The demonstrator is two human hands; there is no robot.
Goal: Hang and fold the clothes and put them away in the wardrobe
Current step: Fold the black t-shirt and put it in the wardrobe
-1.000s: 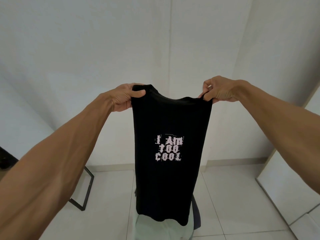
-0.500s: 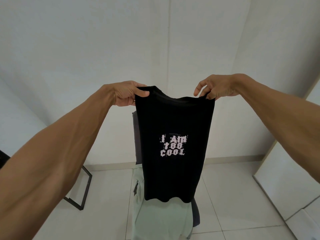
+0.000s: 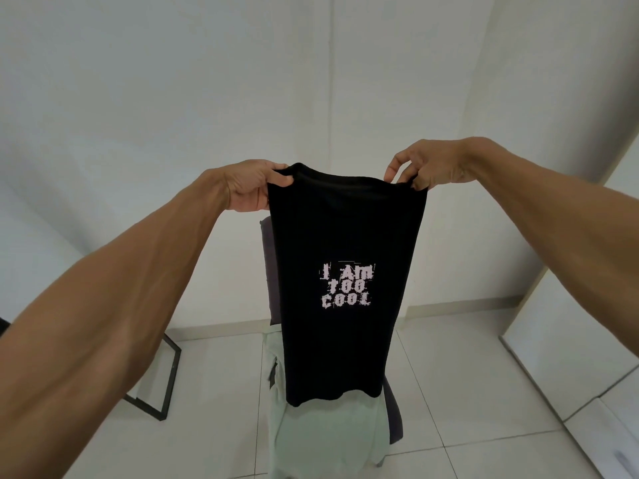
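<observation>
Two hands (image 3: 250,190) (image 3: 430,167) pinch one black shirt (image 3: 345,229) (maybe folded).

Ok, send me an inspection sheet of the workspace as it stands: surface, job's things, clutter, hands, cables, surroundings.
Surface: white tiled floor; no tabletop seen.
Job's things: black T-shirt with a pale pink "I Am too cool" print, held up in the air and hanging straight, sleeves not visible; pale green garment draped over the dark grey chair behind it.
Clutter: black metal frame standing on the floor at the left.
Hands: left hand grips the shirt's top left corner; right hand pinches its top right corner.
Cables: nothing seen.
Surroundings: plain white walls; white cabinet front at the right.
</observation>
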